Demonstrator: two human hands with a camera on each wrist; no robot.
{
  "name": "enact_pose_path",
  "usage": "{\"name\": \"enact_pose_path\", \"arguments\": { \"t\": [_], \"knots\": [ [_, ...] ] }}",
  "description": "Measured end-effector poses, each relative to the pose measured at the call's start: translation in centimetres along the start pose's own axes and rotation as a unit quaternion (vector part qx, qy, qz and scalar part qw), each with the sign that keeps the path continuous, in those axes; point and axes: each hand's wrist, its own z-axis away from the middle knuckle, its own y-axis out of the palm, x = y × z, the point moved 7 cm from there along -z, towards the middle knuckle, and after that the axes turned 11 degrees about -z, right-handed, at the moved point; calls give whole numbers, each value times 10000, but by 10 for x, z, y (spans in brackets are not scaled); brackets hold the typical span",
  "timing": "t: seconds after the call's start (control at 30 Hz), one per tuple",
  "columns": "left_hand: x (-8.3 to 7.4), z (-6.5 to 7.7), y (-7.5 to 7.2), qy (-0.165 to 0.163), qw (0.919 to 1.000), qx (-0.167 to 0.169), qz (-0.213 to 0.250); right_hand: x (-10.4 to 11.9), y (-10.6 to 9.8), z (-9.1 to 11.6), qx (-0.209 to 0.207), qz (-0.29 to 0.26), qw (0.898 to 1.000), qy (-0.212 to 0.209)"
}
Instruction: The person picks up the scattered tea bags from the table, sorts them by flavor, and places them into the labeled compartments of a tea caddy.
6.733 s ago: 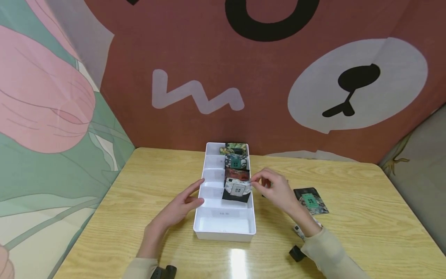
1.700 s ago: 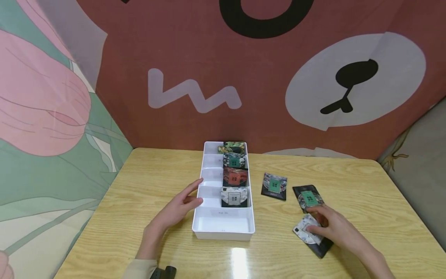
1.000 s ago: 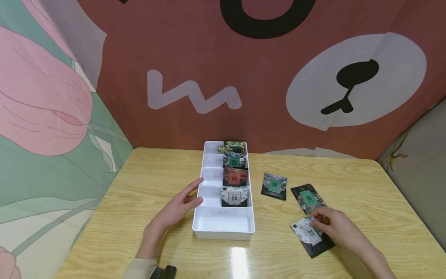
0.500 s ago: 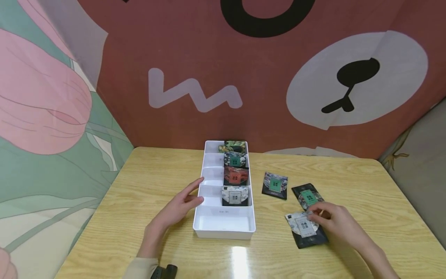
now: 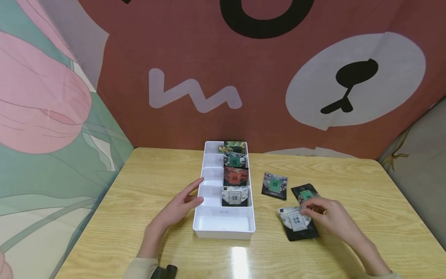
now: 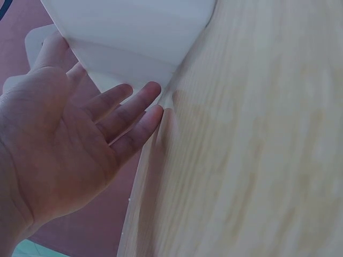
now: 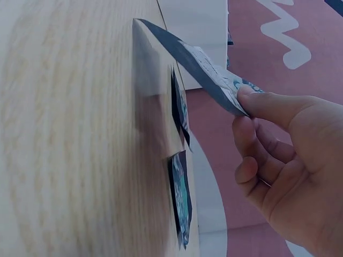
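Note:
My right hand [image 5: 336, 221] pinches a black sachet with a white patterned top and grey label [image 5: 297, 224] by its edge, between thumb and fingers. In the right wrist view this sachet [image 7: 187, 59] is tilted, one end raised off the wood. My left hand [image 5: 175, 211] rests against the left side of a white compartment box [image 5: 223, 235], fingers extended; the left wrist view shows the fingertips low along the box wall [image 6: 134, 43]. Inside the box, a matching white-topped sachet [image 5: 235, 197] sits in the second compartment from the front, with a red-labelled sachet [image 5: 235, 177] behind it.
Farther back in the box are a green-labelled sachet [image 5: 235, 160] and a green-and-yellow one [image 5: 233, 148]. On the wooden table [image 5: 156, 170], right of the box, lie a purple-grey sachet with a green label [image 5: 274, 186] and another green-labelled sachet [image 5: 304, 192], partly behind my right hand.
Earlier, my right hand was at the box with a white-topped sachet, which now sits inside. It then took a similar sachet off the table and moved it left. My left hand stayed put.

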Motion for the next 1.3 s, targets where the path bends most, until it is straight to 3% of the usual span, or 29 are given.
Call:
{"name": "enact_pose_path", "arguments": {
  "t": [0.23, 0.53, 0.87, 1.3],
  "knots": [
    [-2, -1, 2, 174, 9997, 115, 135, 9, -1, -4, -203, -28, 9992, -355],
    [0, 2, 0, 22, 9999, 60, 126, 20, 0, -12, -335, -37, 9976, -600],
    [-2, 2, 1, 75, 9999, 26, 125, 31, 1, -20, -397, 0, 9960, -797],
    [-2, 3, 0, 113, 9999, 82, 84, 52, 2, -27, -791, -548, 9857, -1381]
  ]
}}
